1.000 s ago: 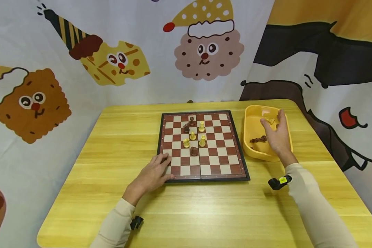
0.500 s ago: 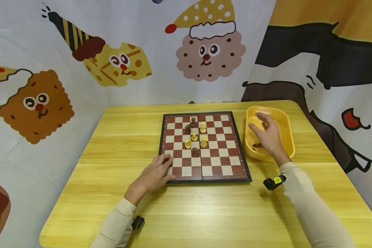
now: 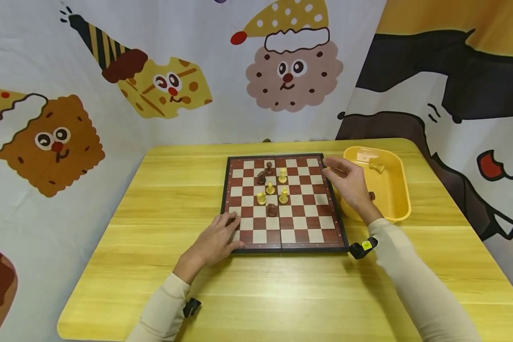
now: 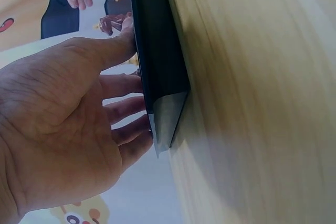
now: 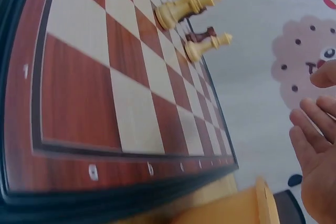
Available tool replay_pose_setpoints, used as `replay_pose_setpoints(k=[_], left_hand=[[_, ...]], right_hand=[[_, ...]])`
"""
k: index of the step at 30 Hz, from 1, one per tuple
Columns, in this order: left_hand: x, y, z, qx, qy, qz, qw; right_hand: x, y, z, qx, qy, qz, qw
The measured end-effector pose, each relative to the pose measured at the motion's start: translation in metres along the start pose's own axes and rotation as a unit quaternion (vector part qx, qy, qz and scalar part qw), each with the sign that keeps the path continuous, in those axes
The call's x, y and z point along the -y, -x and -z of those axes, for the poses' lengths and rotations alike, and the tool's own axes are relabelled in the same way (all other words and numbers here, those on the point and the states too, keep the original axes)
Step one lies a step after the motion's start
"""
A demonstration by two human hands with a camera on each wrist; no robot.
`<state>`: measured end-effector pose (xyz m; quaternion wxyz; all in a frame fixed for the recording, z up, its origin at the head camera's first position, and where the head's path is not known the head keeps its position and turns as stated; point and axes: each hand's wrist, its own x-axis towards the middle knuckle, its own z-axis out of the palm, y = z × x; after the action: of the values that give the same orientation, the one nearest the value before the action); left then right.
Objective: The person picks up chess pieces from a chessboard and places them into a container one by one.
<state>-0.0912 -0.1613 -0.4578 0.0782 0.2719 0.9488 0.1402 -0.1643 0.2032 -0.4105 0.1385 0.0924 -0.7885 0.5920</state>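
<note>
My left hand (image 3: 212,241) rests at the near left corner of the chessboard (image 3: 308,221); in the left wrist view its fingers and thumb lie along the board's dark edge. My right hand (image 3: 349,183) hovers between the board's right edge and the yellow tub (image 3: 403,202), fingers bent, with no piece visible in it. Several chess pieces stand in the board's middle, among them a cream piece (image 3: 284,196), another cream piece (image 3: 282,175) and a dark brown piece (image 3: 272,210). The right wrist view shows the right hand's fingers (image 5: 310,135), with a cream piece (image 5: 181,10) beyond the nearer squares.
Inside the tub lie a cream piece (image 3: 377,166) and a dark piece (image 3: 371,195), the latter partly hidden by my right hand. The yellow wooden table (image 3: 256,294) extends around the board. A curtain with cartoon figures (image 3: 222,123) hangs behind it.
My right hand has moved left, out from over the tub to the board's right edge. The left hand stays at the board's corner, and the pieces stand as before.
</note>
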Motion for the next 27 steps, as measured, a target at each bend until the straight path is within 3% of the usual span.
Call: replay_pose_setpoints(k=[7,16,19,27], left_hand=[[-0.001,-0.001,0.002,-0.010,-0.001,-0.004,0.9999],[-0.001,0.000,0.004,-0.002,0.002,0.006,1.0000],[-0.001,0.000,0.002,-0.001,0.010,0.009,0.9999],[0.000,0.001,-0.001,-0.003,0.021,0.010,0.9997]], right_hand=[[0.003,0.000,-0.016,0.071,0.023,-0.006,0.9972],[-0.044,-0.005,-0.048,0.137,-0.001,0.008,0.9906],[-0.050,-0.002,-0.058,0.161,-0.005,-0.017,0.9868],[-0.059,0.003,-0.077,0.180,-0.017,-0.084,0.9799]])
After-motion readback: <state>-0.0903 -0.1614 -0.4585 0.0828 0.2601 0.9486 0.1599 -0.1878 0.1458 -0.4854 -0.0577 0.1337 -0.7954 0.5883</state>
